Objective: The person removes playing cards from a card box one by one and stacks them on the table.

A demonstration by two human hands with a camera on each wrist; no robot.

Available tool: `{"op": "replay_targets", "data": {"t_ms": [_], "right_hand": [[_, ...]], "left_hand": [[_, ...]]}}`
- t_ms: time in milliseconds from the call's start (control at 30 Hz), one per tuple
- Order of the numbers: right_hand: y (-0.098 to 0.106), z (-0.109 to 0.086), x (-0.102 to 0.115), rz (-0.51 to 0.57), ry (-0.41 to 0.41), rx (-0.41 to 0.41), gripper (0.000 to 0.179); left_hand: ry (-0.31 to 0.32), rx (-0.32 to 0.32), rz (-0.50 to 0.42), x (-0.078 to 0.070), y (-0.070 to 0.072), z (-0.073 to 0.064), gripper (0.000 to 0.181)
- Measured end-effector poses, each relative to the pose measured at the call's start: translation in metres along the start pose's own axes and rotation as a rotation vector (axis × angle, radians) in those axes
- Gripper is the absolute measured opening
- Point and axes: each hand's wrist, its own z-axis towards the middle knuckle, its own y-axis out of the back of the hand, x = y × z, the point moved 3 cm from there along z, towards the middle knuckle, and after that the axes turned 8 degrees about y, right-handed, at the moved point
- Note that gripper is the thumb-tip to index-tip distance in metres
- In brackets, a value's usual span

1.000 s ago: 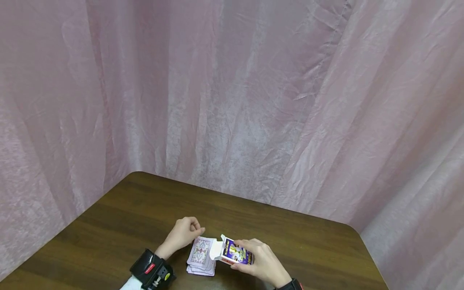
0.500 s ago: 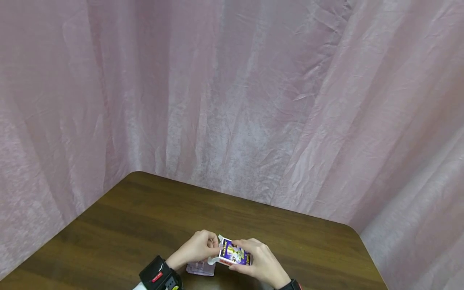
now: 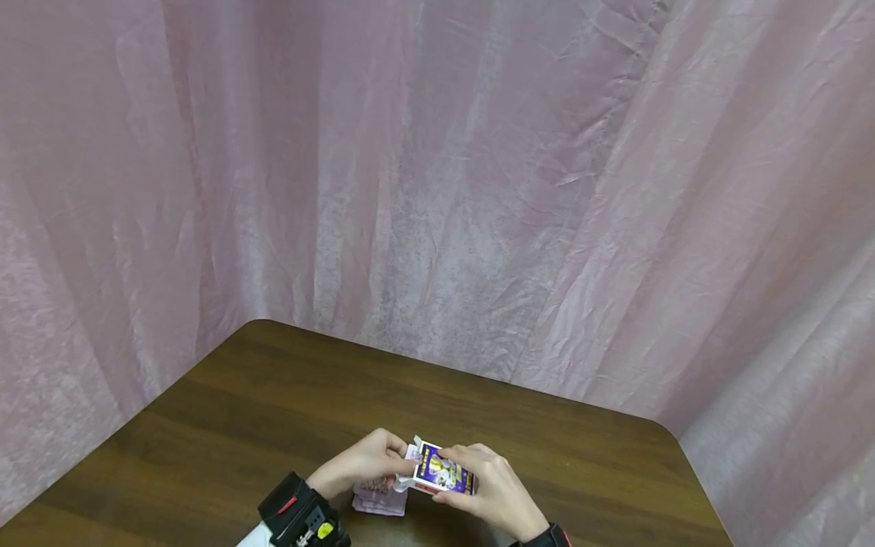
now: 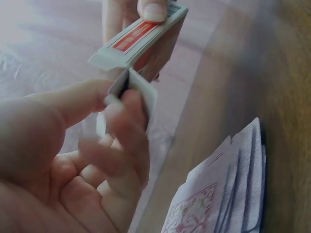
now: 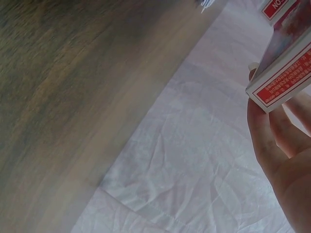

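Observation:
My right hand (image 3: 497,488) grips a small purple-and-white playing card box (image 3: 446,469) by its sides, thumb and fingers on opposite edges. The box's open end faces left, its white flaps (image 4: 148,94) standing out. At that end my left hand (image 3: 372,460) pinches a playing card (image 3: 412,452) that pokes partly out of the mouth. In the left wrist view the fingers lie close against a flap and hide much of the card. Below the left hand, a loose stack of patterned playing cards (image 4: 194,206) lies face down on the table, partly covered by that hand in the head view.
The dark brown wooden table (image 3: 273,395) has rounded far corners. Pink curtains (image 3: 437,190) hang behind it and along both sides. Black straps with devices (image 3: 301,513) sit on the wrists.
My left hand has moved right from beside the card stack to the box's mouth and taken hold of a card there. The right hand keeps the box in nearly the same place.

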Motion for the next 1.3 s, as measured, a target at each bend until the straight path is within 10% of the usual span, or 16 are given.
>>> {"op": "replay_targets", "data": {"t_ms": [533, 1300], "right_hand": [[-0.001, -0.001, -0.005, 0.0, -0.018, -0.005, 0.051], [-0.005, -0.005, -0.007, 0.008, -0.023, -0.006, 0.05]], "left_hand": [[0.009, 0.113, -0.136, 0.001, 0.042, -0.009, 0.021], [-0.023, 0.03, -0.248, 0.018, 0.094, -0.013, 0.031]]}}
